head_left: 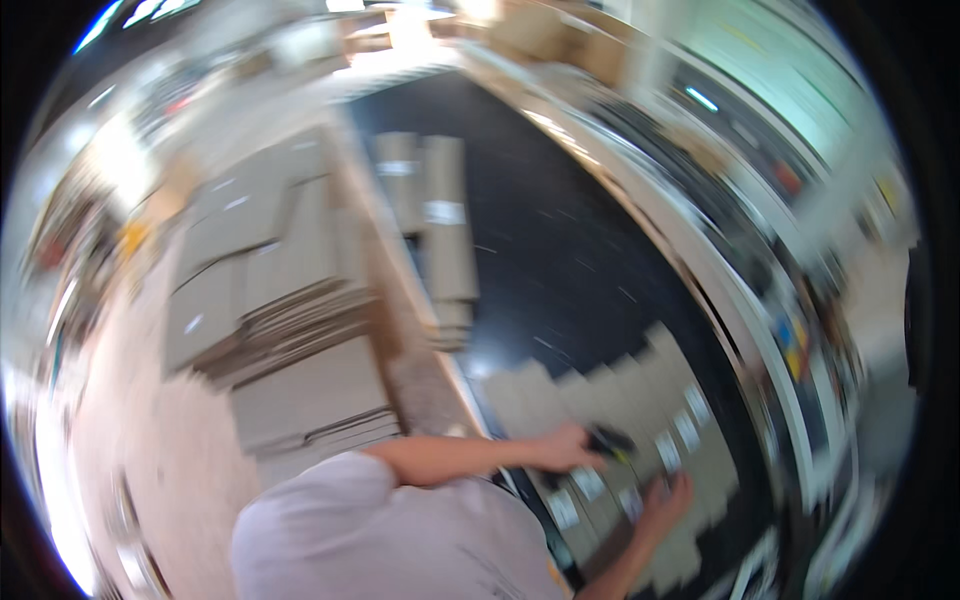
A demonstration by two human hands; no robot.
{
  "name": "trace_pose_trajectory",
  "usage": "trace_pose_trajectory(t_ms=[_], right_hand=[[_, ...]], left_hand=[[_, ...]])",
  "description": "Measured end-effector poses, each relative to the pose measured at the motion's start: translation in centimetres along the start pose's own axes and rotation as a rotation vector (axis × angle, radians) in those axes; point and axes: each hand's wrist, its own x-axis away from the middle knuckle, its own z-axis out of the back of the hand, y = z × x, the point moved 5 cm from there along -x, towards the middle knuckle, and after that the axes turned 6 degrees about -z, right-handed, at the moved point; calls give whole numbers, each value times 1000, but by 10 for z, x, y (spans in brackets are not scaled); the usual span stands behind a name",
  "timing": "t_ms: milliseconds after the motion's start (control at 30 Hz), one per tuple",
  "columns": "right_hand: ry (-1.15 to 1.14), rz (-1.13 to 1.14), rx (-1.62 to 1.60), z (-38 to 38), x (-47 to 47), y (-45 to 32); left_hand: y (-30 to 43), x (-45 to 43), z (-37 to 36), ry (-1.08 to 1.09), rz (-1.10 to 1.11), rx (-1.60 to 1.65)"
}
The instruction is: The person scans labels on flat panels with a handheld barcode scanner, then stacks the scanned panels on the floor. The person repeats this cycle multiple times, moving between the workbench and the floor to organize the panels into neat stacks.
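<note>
My left hand [564,448] is closed around a dark handheld tool [611,442] with a small yellow-green detail; blur hides its exact kind. Beneath it lie overlapping flat grey-brown cardboard pieces [600,394], spread across a black tabletop [555,225]. White labels bearing print sit on several of them, among them one label [563,510] close to my body. My right hand [670,496] is low over the cardboard, beside another white label [667,451]. Its fingers are blurred, so whether it grips anything is unclear.
Farther along the table lie narrow labelled cardboard stacks [448,217]. Left of the table stand large piles of flat cardboard [300,232], with a lower stack [315,390] nearer me. A long pale rail [697,277] borders the right side. Cardboard boxes [555,34] stand at the back.
</note>
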Motion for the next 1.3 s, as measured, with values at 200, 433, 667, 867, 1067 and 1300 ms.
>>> trace_pose_trajectory(t_ms=[200, 433, 667, 867, 1067, 1300], right_hand=[[90, 62, 72, 41, -52, 19], [148, 18, 256, 69, -114, 99], [58, -187, 486, 41, -220, 210], [-140, -126, 471, 48, -191, 176], [-106, -4, 189, 93, -173, 220], [-176, 138, 12, 85, -138, 70]], left_hand=[[-20, 0, -24, 76, 95, 210], [-8, 0, -26, 93, 151, 264], [-6, 1, -24, 128, 239, 186], [-6, 5, -18, 124, 264, 163], [-1, -4, -27, 74, 222, 181], [12, -18, -39, 141, 80, 386]])
